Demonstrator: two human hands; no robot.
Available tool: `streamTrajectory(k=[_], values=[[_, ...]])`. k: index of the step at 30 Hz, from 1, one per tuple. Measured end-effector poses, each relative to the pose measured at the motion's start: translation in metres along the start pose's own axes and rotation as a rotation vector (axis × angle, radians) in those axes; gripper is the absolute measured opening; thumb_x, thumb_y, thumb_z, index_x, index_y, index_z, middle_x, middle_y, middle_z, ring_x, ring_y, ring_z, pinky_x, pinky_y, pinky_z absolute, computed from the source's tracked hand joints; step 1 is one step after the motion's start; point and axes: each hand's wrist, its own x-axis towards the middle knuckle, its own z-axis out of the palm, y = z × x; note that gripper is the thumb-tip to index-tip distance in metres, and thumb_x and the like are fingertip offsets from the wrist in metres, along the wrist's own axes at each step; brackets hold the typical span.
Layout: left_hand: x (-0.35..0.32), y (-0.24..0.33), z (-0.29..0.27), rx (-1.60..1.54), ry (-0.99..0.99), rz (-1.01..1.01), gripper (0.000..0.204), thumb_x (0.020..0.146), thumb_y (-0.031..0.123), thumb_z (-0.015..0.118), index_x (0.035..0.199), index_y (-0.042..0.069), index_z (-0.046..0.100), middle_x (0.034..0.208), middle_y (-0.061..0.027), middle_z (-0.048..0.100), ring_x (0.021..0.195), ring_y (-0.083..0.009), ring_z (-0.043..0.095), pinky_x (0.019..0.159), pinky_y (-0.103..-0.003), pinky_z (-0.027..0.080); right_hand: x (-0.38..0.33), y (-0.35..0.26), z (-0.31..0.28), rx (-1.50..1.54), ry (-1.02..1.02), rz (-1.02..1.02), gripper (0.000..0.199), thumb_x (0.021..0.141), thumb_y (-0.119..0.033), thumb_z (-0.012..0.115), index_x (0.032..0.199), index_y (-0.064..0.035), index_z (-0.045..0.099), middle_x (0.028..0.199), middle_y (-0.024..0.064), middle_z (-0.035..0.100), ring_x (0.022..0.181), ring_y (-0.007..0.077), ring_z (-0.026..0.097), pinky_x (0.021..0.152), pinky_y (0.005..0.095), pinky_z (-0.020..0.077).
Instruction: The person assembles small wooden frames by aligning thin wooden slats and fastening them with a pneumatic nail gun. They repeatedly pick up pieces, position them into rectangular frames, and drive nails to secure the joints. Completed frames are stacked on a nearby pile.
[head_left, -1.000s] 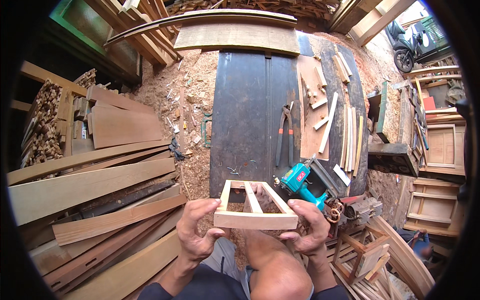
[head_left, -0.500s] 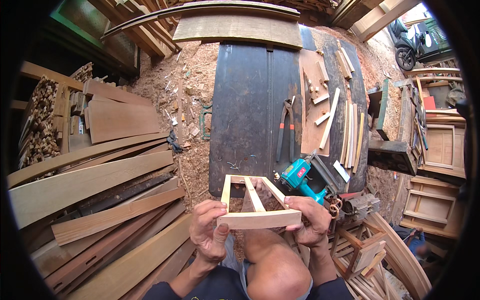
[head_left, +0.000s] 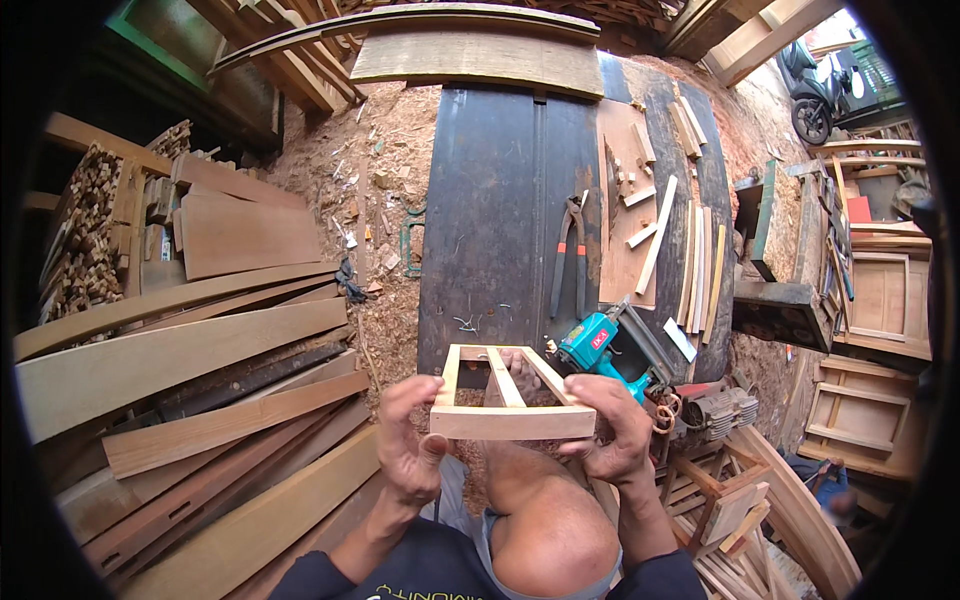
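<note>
A small pale wooden frame (head_left: pixel 513 423) with a slat down its middle is held up in front of my knees, its wide near bar toward me. My left hand (head_left: pixel 408 440) pinches the left near corner, thumb below and fingers at the side. At the right near corner, my right hand (head_left: pixel 612 428) grips with bent fingers. Just beyond the frame, to the right, a teal nail gun (head_left: pixel 592 340) lies at the edge of the dark work board (head_left: pixel 485 220). Long-handled pincers (head_left: pixel 571 255) with dark and orange handles rest farther up on the board.
Thin wooden strips (head_left: pixel 657 235) and offcuts lie on the board's right side. Long planks (head_left: pixel 190 360) are stacked at my left. A metal motor part (head_left: pixel 720 411) and wooden frames (head_left: pixel 735 500) crowd the right. Sawdust (head_left: pixel 385 180) covers the floor.
The frame has risen slightly away from me and tilted, so its near bar shows more of its front face. Both hands moved with it, still holding its corners.
</note>
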Motion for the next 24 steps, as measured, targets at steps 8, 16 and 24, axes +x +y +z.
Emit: streamTrajectory(k=[8, 16, 24], values=[[-0.004, -0.024, -0.024, 0.1, -0.052, 0.071, 0.064, 0.087, 0.047, 0.074, 0.129, 0.002, 0.056, 0.125, -0.0182, 0.063, 0.115, -0.0286, 0.061, 0.094, -0.038, 0.05, -0.007, -0.004, 0.002, -0.114, 0.033, -0.032, 0.054, 0.08, -0.032, 0.084, 0.118, 0.0001, 0.064, 0.116, 0.0191, 0.069, 0.107, 0.0343, 0.068, 0.092, 0.0424, 0.0544], [-0.022, -0.057, -0.037, 0.305, -0.087, -0.067, 0.042, 0.087, 0.023, 0.078, 0.119, 0.002, 0.061, 0.117, -0.0168, 0.067, 0.108, -0.03, 0.064, 0.091, -0.037, 0.052, -0.062, 0.034, 0.001, -0.451, 0.082, 0.597, 0.06, 0.081, -0.023, 0.081, 0.129, 0.0037, 0.056, 0.116, 0.0216, 0.065, 0.11, 0.0401, 0.062, 0.096, 0.0447, 0.0499], [-0.031, -0.054, -0.041, 0.214, -0.045, 0.05, 0.047, 0.081, 0.015, 0.083, 0.119, 0.002, 0.058, 0.118, -0.018, 0.063, 0.106, -0.029, 0.063, 0.092, -0.037, 0.051, -0.11, 0.145, 0.021, -0.886, -0.139, 0.588, 0.077, 0.074, 0.0, 0.066, 0.146, 0.0009, 0.038, 0.102, 0.0211, 0.059, 0.098, 0.039, 0.058, 0.092, 0.0476, 0.0475]])
